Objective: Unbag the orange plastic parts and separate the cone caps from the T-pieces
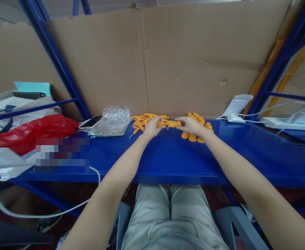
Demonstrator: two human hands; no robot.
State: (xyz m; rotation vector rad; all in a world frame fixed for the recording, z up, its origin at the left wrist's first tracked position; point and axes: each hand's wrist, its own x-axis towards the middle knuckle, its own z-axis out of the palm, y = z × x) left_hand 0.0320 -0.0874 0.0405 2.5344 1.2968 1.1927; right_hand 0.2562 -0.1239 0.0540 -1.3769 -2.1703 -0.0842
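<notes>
My left hand (153, 128) is at the back of the blue shelf, its fingers closed round an orange corkscrew handle (160, 123). A metal spiral (167, 127) shows just right of these fingers. My right hand (192, 125) pinches an orange tapered piece (175, 124), which points toward the left hand. Left of my left hand lies a heap of orange branched corkscrew handles (141, 121), with one spiral (131, 135) sticking out. Beside and behind my right hand stand several orange flared, cup-like pieces (192, 138). My fingers partly hide both held pieces.
A clear plastic bag (113, 126) and a phone (93, 121) lie left on the shelf (165, 159), near a red bag (45, 130). White devices with cables (237, 107) stand right. Cardboard (194, 59) backs the shelf between blue posts (61, 69). A white cable (50, 215) hangs front left.
</notes>
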